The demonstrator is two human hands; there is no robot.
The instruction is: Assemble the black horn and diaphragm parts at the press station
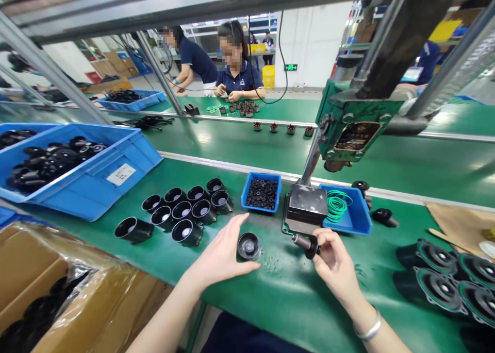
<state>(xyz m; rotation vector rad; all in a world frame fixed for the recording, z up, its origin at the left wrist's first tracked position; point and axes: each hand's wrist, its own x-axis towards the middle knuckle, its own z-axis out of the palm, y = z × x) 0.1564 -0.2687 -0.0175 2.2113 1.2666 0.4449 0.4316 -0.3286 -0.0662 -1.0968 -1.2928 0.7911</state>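
Far beyond the left hand (218,253), red-and-black parts (248,108) are being attended to by a co-worker (240,78); beyond and left of it, dark cables (121,96) are being held in a blue tray (149,102); beyond the right hand (333,256), a green exit sign (291,67) is being displayed.

My right hand (334,259) grips a black flanged part (310,247) by its disc end, the dull cylindrical shaft pointing left. Within the open curve of my left hand (219,252), a round black cup (248,247) rests mouth up on the green bench (290,301), showing a raised central hub.
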